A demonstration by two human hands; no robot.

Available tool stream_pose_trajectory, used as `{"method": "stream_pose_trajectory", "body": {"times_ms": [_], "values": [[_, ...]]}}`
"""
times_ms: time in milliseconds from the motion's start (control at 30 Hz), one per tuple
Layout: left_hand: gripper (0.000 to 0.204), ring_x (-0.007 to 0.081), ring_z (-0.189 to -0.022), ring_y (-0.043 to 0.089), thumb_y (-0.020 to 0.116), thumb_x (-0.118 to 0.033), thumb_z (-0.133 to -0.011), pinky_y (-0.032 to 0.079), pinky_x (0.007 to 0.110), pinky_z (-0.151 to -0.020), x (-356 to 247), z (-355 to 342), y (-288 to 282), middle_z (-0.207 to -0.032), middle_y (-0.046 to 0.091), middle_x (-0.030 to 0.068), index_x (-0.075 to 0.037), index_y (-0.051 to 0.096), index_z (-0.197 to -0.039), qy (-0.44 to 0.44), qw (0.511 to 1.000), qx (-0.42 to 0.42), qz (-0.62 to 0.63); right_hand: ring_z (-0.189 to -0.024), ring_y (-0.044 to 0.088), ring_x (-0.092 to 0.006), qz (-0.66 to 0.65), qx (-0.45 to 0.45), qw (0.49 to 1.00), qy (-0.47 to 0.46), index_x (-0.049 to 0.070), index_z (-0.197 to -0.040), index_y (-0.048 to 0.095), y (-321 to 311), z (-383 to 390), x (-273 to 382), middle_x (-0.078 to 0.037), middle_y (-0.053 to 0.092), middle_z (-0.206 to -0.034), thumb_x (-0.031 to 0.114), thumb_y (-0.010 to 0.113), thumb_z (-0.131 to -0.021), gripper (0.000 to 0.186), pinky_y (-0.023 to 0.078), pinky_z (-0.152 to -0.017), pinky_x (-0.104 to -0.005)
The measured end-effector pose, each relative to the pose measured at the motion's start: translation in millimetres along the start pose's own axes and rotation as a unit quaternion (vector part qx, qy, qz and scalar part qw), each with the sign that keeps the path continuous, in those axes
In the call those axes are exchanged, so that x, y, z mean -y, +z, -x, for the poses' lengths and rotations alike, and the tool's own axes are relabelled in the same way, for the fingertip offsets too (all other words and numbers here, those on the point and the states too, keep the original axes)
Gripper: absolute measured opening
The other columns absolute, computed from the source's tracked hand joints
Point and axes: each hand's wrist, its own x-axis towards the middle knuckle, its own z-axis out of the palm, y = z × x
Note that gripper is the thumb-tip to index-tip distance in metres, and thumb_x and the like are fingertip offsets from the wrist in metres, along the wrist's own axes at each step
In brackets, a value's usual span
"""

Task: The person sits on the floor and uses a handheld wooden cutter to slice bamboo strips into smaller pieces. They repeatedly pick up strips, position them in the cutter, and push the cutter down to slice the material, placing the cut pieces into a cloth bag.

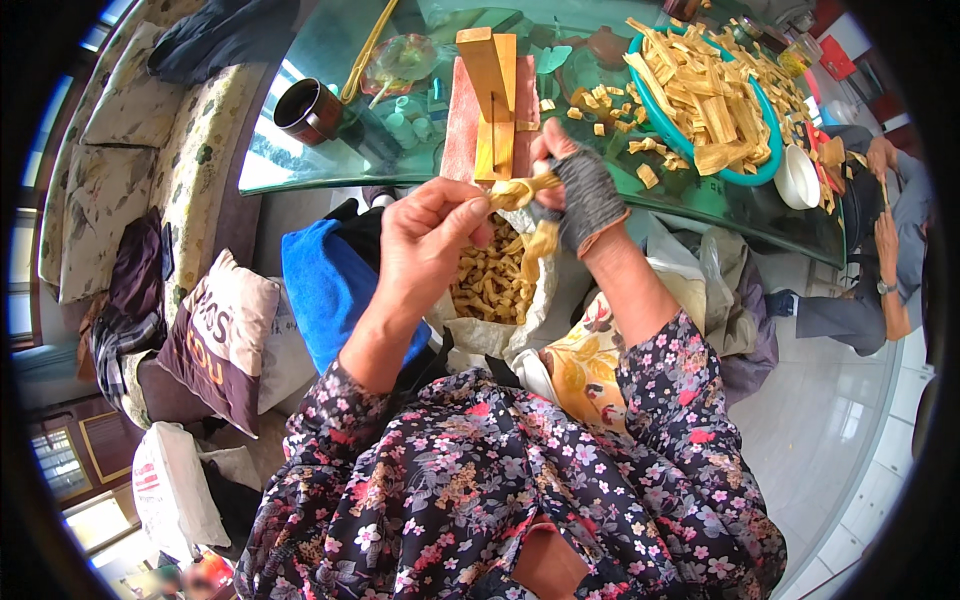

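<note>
Between my hands is a pale yellow, pliable strip (523, 191), twisted into a knot-like shape, with one end hanging below my right hand. My left hand (436, 222) is closed, pinching the strip's left end between thumb and finger. A grey fingerless glove covers my right hand (588, 192), whose fingers are curled on the strip's other side. Right beneath, a white sack (538, 318) stands open, filled with many small twisted yellow pieces (485, 285). Just beyond my hands, a wooden block stand (484, 75) with an upright post rests on a reddish cloth (462, 125) on the glass table.
A teal basin (772, 160) heaped with flat yellow strips (705, 95) stands at the table's right, near a white bowl (797, 178). Cut pieces (647, 176) lie loose beside it. A dark mug (308, 112) sits at left. Another person (870, 220) sits at far right.
</note>
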Motion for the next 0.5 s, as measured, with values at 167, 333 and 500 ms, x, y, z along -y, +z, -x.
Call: {"method": "stream_pose_trajectory", "body": {"times_ms": [167, 333, 500], "values": [[0.010, 0.0070, -0.063, 0.055, 0.062, -0.008, -0.087, 0.044, 0.020, -0.059, -18.0, 11.6, -9.8, -0.069, 0.060, 0.0016, 0.002, 0.063, -0.088, 0.001, 0.999, 0.021, -0.037, -0.047, 0.040, -0.0037, 0.010, 0.008, 1.000, -0.005, 0.012, -0.077, 0.055, 1.8, 11.6, 3.5, 0.008, 0.047, -0.062, 0.039, 0.065, -0.085, 0.030, 0.033, -0.044, -0.0169], [0.035, 0.0266, -0.091, 0.062, 0.074, -0.009, -0.071, 0.049, 0.033, -0.078, -15.0, 4.3, -14.9, -0.102, 0.062, 0.0111, -0.004, 0.062, -0.104, 0.142, 0.884, -0.043, -0.444, -0.050, 0.044, -0.0056, 0.202, 0.055, 0.977, -0.050, 0.010, -0.078, 0.056, 7.6, 14.7, -5.6, 0.002, 0.050, -0.064, 0.030, 0.068, -0.083, 0.024, 0.037, -0.047, -0.0201], [0.037, 0.0356, -0.091, 0.061, 0.061, -0.002, -0.078, 0.050, 0.038, -0.077, 1.7, 4.9, -5.0, -0.109, 0.060, 0.0171, -0.003, 0.053, -0.115, 0.029, 0.856, 0.064, -0.511, -0.051, 0.051, -0.0095, 0.358, 0.120, 0.918, -0.121, 0.005, -0.081, 0.056, 8.7, 7.5, -36.8, -0.002, 0.053, -0.064, 0.025, 0.068, -0.082, 0.023, 0.043, -0.049, -0.0232]]}}
